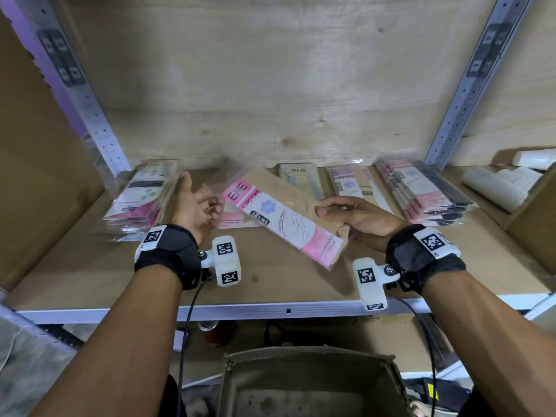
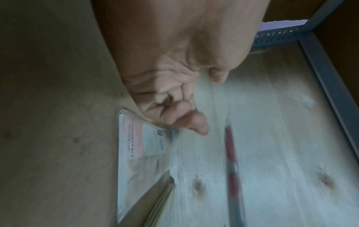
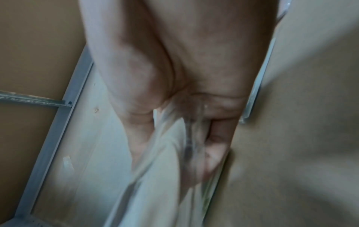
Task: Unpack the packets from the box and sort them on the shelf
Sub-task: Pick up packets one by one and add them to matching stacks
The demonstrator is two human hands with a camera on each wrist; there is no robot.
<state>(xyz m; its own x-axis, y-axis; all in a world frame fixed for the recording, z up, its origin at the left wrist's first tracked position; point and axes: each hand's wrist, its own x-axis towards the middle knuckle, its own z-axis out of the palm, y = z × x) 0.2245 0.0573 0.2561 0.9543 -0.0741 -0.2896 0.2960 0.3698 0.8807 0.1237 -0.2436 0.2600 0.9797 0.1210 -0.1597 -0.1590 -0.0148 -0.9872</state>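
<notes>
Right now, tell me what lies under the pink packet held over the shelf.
Under the pink packet lies another pink packet flat on the shelf; most of it is covered.

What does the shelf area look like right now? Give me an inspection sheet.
Surface: wooden shelf, packets in stacks along the back.
Job's things: pink packet held tilted above the shelf; left stack; right stack; open box below.
Clutter: paper cups at far right.
Grippers: right hand holds the pink packet; left hand blurred, fingers loosely curled, holding nothing.
Cables: black cables hang from both wrists.
Surroundings: metal uprights, wood back panel.
</notes>
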